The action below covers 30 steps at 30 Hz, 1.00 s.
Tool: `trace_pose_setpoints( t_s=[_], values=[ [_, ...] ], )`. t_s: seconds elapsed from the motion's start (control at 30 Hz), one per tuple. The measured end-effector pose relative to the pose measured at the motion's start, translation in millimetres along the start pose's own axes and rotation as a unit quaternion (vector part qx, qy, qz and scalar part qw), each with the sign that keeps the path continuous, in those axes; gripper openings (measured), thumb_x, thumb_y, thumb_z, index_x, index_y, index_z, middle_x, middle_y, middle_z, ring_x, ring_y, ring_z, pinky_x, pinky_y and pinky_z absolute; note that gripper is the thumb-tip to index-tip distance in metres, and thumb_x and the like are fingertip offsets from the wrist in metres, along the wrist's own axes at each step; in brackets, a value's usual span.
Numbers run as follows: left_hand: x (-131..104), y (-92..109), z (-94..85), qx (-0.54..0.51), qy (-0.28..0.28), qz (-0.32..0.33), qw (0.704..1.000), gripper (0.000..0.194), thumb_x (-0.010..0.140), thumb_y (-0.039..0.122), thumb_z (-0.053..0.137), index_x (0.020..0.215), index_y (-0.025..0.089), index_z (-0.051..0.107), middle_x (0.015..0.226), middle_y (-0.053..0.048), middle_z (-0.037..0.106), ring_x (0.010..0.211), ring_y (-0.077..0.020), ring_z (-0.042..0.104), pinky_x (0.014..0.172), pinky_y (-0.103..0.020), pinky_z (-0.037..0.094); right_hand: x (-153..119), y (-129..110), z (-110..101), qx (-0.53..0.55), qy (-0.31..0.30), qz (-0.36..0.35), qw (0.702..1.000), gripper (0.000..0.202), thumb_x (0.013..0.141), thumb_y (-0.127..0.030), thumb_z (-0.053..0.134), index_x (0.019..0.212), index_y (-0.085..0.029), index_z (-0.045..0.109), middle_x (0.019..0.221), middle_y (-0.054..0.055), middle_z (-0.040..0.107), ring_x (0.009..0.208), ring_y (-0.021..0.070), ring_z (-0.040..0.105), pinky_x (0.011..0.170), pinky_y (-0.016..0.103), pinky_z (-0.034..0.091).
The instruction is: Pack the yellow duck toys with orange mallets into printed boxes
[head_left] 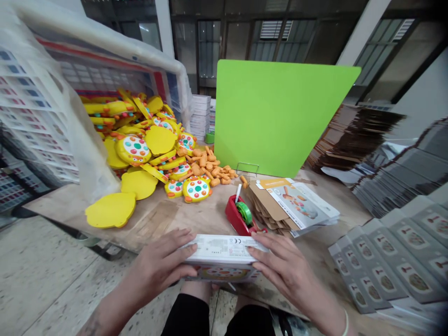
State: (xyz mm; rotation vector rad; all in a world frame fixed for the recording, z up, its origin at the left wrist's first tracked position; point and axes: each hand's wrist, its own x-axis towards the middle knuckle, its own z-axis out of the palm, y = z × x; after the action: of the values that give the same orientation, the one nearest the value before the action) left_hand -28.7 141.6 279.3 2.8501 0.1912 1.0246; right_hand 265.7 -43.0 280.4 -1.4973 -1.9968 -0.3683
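Between my two hands is a white toy box (224, 254) at the table's near edge, its printed narrow side with a CE mark facing up. My left hand (171, 259) grips its left end, fingers over the top. On the right end, my right hand (276, 259) holds it the same way. Just behind the box stands a red tape dispenser (235, 215) with a green roll of tape (244, 213) and a white stick-like piece poking up. Folded printed cartons (303, 203) lie on brown cardboard sheets (268, 205) right of the dispenser.
Yellow duck-like toys (161, 140) spill from a plastic-lined crate (38, 102) at the left. Orange toy mallets (206, 163) are heaped beside them. A green board (276, 112) stands at the back. Grey printed boxes (388, 256) are stacked at the right, with cardboard piles (353, 130) behind.
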Motion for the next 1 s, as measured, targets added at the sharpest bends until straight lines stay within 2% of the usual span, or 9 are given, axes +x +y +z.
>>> trace_pose_setpoints(
  t_s=[0.17, 0.33, 0.43, 0.53, 0.6, 0.7, 0.77, 0.87, 1.0],
  values=[
    [-20, -6, 1.0, 0.097, -0.064, 0.043, 0.992, 0.050, 0.102, 0.012, 0.051, 0.150, 0.025, 0.047, 0.145, -0.006, 0.062, 0.138, -0.0256, 0.054, 0.123, -0.048, 0.033, -11, 1, 12, -0.039, 0.035, -0.024, 0.998, 0.049, 0.095, -0.024, 0.065, 0.142, -0.026, 0.056, 0.139, 0.013, 0.064, 0.132, 0.0296, 0.058, 0.099, 0.051, 0.054],
    [-6, 4, -2.4, 0.113, -0.038, 0.065, 0.991, 0.039, 0.100, 0.013, 0.056, 0.137, 0.023, 0.060, 0.135, -0.005, 0.070, 0.138, -0.0255, 0.054, 0.126, -0.050, 0.025, -21, -4, 31, -0.062, 0.143, -0.002, 0.988, 0.046, 0.090, -0.016, 0.071, 0.133, -0.029, 0.065, 0.114, 0.008, 0.076, 0.125, 0.0289, 0.060, 0.098, 0.048, 0.052],
    [18, 15, -3.3, 0.082, -0.071, 0.051, 0.993, 0.036, 0.100, 0.028, 0.061, 0.135, 0.024, 0.062, 0.136, -0.008, 0.068, 0.135, -0.0294, 0.056, 0.122, -0.056, 0.030, -17, -11, 32, -0.047, 0.156, -0.007, 0.987, 0.041, 0.089, -0.014, 0.071, 0.127, -0.029, 0.069, 0.108, 0.008, 0.076, 0.120, 0.0280, 0.061, 0.098, 0.047, 0.052],
    [34, 21, -5.3, 0.021, -0.156, 0.042, 0.987, 0.039, 0.102, 0.032, 0.055, 0.142, 0.030, 0.057, 0.142, -0.008, 0.063, 0.129, -0.0279, 0.060, 0.110, -0.050, 0.049, -15, -13, 25, 0.033, 0.131, 0.003, 0.991, 0.035, 0.091, -0.015, 0.068, 0.123, -0.028, 0.070, 0.114, 0.008, 0.073, 0.123, 0.0268, 0.059, 0.101, 0.046, 0.051],
    [35, 20, -9.3, 0.010, -0.165, 0.027, 0.986, 0.039, 0.104, 0.029, 0.049, 0.143, 0.035, 0.055, 0.143, -0.006, 0.062, 0.125, -0.0258, 0.062, 0.103, -0.044, 0.054, -19, -6, 22, 0.107, 0.109, 0.068, 0.986, 0.029, 0.094, -0.020, 0.064, 0.121, -0.028, 0.069, 0.120, 0.008, 0.071, 0.124, 0.0257, 0.059, 0.102, 0.045, 0.050],
    [27, 14, -15.8, 0.062, -0.080, -0.037, 0.994, 0.039, 0.105, 0.030, 0.046, 0.142, 0.035, 0.056, 0.146, -0.006, 0.059, 0.122, -0.0267, 0.063, 0.098, -0.042, 0.056, -29, 22, 29, 0.180, 0.118, 0.258, 0.942, 0.018, 0.095, -0.035, 0.061, 0.108, -0.027, 0.070, 0.115, 0.008, 0.072, 0.113, 0.0246, 0.065, 0.099, 0.042, 0.051],
    [22, 12, -15.3, 0.104, -0.033, -0.083, 0.991, 0.038, 0.106, 0.031, 0.044, 0.140, 0.031, 0.060, 0.144, -0.010, 0.060, 0.117, -0.0279, 0.066, 0.093, -0.042, 0.058, -33, 50, 43, 0.187, 0.119, 0.357, 0.907, 0.025, 0.091, -0.047, 0.061, 0.096, -0.024, 0.071, 0.106, 0.009, 0.074, 0.103, 0.0262, 0.067, 0.094, 0.043, 0.051],
    [23, 20, -3.1, 0.140, -0.044, -0.125, 0.981, 0.036, 0.104, 0.030, 0.046, 0.133, 0.026, 0.066, 0.135, -0.013, 0.066, 0.110, -0.0310, 0.068, 0.089, -0.049, 0.060, -31, 88, 72, 0.186, 0.078, 0.412, 0.889, 0.034, 0.085, -0.053, 0.065, 0.089, -0.020, 0.072, 0.095, 0.010, 0.075, 0.091, 0.0272, 0.069, 0.087, 0.043, 0.052],
    [28, 37, 18.7, 0.133, -0.085, -0.158, 0.975, 0.034, 0.098, 0.023, 0.057, 0.129, 0.027, 0.069, 0.134, -0.011, 0.068, 0.109, -0.0313, 0.068, 0.089, -0.050, 0.060, -24, 113, 100, 0.223, -0.010, 0.453, 0.863, 0.034, 0.090, -0.048, 0.068, 0.075, -0.017, 0.067, 0.069, -0.002, 0.068, 0.066, 0.0157, 0.065, 0.072, 0.034, 0.053]
  ],
)
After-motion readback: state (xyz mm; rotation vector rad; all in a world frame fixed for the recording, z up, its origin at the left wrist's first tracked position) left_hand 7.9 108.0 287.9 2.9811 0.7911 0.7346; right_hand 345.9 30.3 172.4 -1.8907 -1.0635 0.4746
